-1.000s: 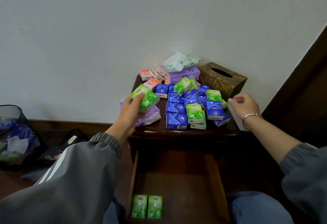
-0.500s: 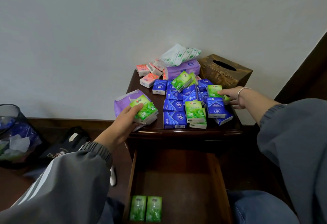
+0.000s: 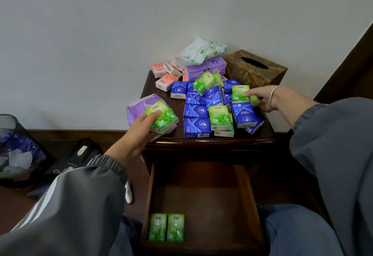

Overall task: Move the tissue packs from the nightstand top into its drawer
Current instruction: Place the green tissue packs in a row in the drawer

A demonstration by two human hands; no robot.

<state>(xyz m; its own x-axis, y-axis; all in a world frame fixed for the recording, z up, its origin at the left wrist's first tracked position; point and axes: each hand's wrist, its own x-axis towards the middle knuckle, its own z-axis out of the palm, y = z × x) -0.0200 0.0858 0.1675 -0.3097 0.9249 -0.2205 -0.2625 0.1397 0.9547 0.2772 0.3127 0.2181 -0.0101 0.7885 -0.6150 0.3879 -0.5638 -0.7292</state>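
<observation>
A dark wooden nightstand (image 3: 212,141) carries a heap of tissue packs: blue ones (image 3: 196,127), green ones (image 3: 219,117), pink ones (image 3: 166,82) and a purple pack (image 3: 205,67). My left hand (image 3: 139,132) grips green packs (image 3: 163,118) at the top's front left corner, over a purple pack (image 3: 137,108). My right hand (image 3: 262,98) pinches a green pack (image 3: 240,94) on the heap's right side. Below, the open drawer (image 3: 201,195) holds two green packs (image 3: 166,227) side by side at its front left.
A brown tissue box (image 3: 254,69) stands at the back right of the top. A white-green soft pack (image 3: 201,50) lies against the wall. On the floor to the left are a mesh bin (image 3: 18,150) and a black bag (image 3: 72,162). My knees flank the drawer.
My right hand reached left into the heap and took hold of a green pack. My left hand drew its green packs down toward the top's front left corner.
</observation>
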